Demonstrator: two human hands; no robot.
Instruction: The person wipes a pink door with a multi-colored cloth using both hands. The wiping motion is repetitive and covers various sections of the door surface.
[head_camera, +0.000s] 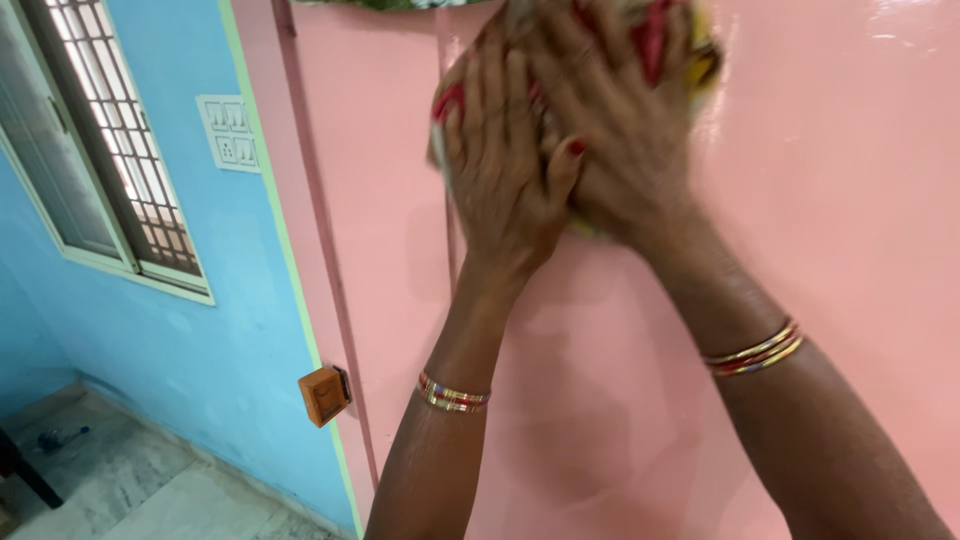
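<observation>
Both arms are raised against the pink wall, near its top edge. The left hand lies flat with its fingers stretched out and close together, pointing up, palm pressed on a cloth. The thumb, with a red nail, angles toward the other hand. The right hand overlaps it just to the right, its fingers also spread and laid over the same cloth, not curled round it. Neither hand grips; both press.

The cloth is bunched between the palms and the wall, red and yellow patches showing above and beside the fingers. It is blurred and mostly covered, so I cannot tell its long axis or which way it points; what shows spreads from the left hand's edge up to the upper right.

Thin bangles ring the left wrist, and more bangles the right forearm. Left of the pink wall stands a blue wall with a white switch plate, a barred window and a small wooden block at the pink wall's left edge.
</observation>
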